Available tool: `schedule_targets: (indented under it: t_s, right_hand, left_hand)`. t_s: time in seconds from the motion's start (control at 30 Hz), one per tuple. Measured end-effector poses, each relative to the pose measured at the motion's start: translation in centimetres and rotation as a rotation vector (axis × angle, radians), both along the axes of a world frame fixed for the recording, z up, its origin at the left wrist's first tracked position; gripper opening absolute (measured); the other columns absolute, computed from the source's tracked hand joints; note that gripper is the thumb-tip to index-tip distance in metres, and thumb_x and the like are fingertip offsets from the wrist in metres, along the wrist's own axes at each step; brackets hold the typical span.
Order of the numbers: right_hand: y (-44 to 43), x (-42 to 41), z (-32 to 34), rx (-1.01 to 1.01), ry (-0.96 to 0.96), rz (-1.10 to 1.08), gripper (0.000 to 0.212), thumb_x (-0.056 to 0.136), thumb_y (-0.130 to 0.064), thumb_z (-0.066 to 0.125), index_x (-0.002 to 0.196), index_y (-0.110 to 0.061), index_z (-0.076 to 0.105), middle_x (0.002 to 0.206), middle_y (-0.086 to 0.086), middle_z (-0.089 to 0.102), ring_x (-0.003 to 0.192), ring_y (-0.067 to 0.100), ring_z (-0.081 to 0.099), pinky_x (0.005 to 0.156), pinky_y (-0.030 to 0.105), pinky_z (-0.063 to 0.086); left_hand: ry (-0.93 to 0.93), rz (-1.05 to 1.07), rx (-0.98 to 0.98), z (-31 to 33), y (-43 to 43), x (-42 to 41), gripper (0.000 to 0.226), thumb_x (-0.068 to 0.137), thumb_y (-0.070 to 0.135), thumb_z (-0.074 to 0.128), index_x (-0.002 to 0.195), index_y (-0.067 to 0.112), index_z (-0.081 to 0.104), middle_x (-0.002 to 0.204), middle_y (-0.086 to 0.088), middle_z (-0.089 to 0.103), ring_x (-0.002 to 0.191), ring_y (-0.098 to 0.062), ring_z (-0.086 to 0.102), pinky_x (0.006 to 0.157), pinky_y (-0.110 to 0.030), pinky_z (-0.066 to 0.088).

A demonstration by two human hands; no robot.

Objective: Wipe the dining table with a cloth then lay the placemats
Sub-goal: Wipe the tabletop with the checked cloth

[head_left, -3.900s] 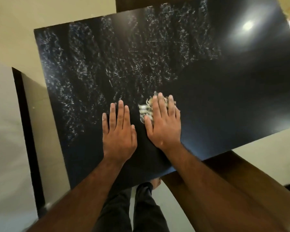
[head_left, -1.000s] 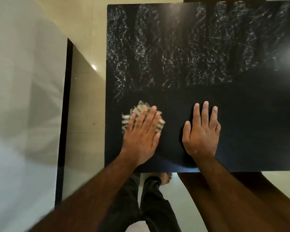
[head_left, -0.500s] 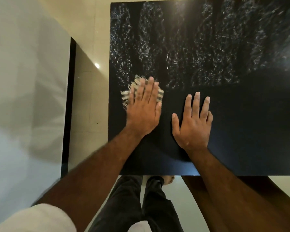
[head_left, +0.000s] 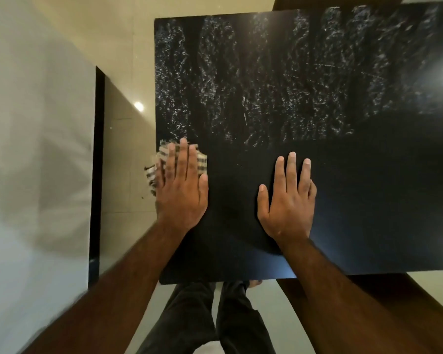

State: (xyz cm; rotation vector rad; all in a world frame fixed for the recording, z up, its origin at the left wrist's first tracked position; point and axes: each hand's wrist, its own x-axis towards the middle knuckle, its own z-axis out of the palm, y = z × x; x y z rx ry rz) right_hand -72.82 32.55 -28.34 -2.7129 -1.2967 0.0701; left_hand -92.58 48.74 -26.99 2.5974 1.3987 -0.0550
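Observation:
The dining table [head_left: 304,72] has a glossy black top, with whitish streaky marks over its far half and a plain dark near half. A small checked cloth [head_left: 161,159] with frayed edges lies at the table's left edge, partly hanging past it. My left hand [head_left: 182,190] presses flat on the cloth with straight fingers and covers most of it. Flat on the bare tabletop to the right rests my right hand [head_left: 287,200], fingers straight, holding nothing. No placemats are in view.
A white wall [head_left: 36,162] with a black vertical strip [head_left: 96,175] stands close to the table's left. Cream floor tiles [head_left: 128,159] lie between them. My legs [head_left: 215,318] are at the near edge. A brown wooden piece [head_left: 407,310] shows lower right.
Earlier my right hand held the cloth; now my left hand does. Over the last second the left hand slid the cloth away from me, then leftward to the table's left edge. The right hand stayed flat.

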Motion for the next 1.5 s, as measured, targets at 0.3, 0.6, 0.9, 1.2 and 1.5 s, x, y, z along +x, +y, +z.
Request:
schedule_targets:
  t_s: [0.3, 0.6, 0.9, 1.2, 1.5]
  right_hand:
    - [-0.4, 0.2, 0.3, 0.205, 0.129, -0.118, 0.073, 0.116, -0.045, 0.027, 0.176, -0.005, 0.026, 0.185, 0.014, 0.023, 0.174, 0.028, 0.017, 0.137, 0.050, 0.027]
    - [1.0, -0.1, 1.3, 0.191, 0.078, -0.107, 0.080, 0.116, -0.059, 0.031, 0.177, -0.007, 0.026, 0.187, 0.014, 0.016, 0.173, 0.035, 0.017, 0.133, 0.057, 0.030]
    - [3.6, -2.9, 0.5, 0.027, 0.018, -0.039, 0.075, 0.114, -0.059, 0.040, 0.179, -0.027, 0.023, 0.189, 0.005, 0.011, 0.174, 0.037, 0.007, 0.129, 0.059, 0.029]
    - [3.6, 7.0, 0.8, -0.029, -0.077, -0.460, 0.066, 0.114, -0.055, 0.038, 0.176, -0.032, 0.033, 0.184, 0.010, 0.027, 0.168, 0.049, 0.023, 0.120, 0.068, 0.040]
    - [6.8, -2.3, 1.2, 0.009, 0.080, 0.091, 0.066, 0.113, -0.055, 0.042, 0.176, -0.040, 0.030, 0.188, 0.000, 0.015, 0.174, 0.039, 0.008, 0.127, 0.059, 0.031]
  left_hand:
    - [-0.088, -0.393, 0.017, -0.4, -4.0, 13.5, 0.071, 0.119, 0.050, 0.018, 0.179, 0.014, 0.005, 0.188, -0.008, -0.005, 0.174, -0.030, -0.002, 0.136, -0.062, 0.013]
    - [-0.198, -0.194, -0.025, 0.2, -1.2, 6.7, 0.073, 0.119, 0.052, 0.018, 0.179, 0.012, 0.007, 0.188, -0.006, -0.004, 0.174, -0.025, -0.006, 0.140, -0.057, 0.001]
    - [-0.053, -0.224, 0.047, -1.1, -1.1, 4.1, 0.074, 0.117, 0.049, 0.023, 0.178, 0.010, 0.010, 0.188, -0.009, -0.002, 0.174, -0.026, -0.004, 0.138, -0.061, 0.011]
    - [-0.038, -0.225, 0.032, -0.7, -0.8, 5.0, 0.076, 0.116, 0.051, 0.023, 0.178, 0.010, 0.007, 0.188, -0.009, -0.006, 0.174, -0.029, -0.006, 0.138, -0.063, 0.008]
    - [-0.071, -0.233, 0.048, -0.8, -1.1, 4.5, 0.074, 0.116, 0.043, 0.025, 0.178, 0.006, 0.007, 0.187, -0.013, -0.004, 0.174, -0.029, -0.003, 0.138, -0.062, 0.011]
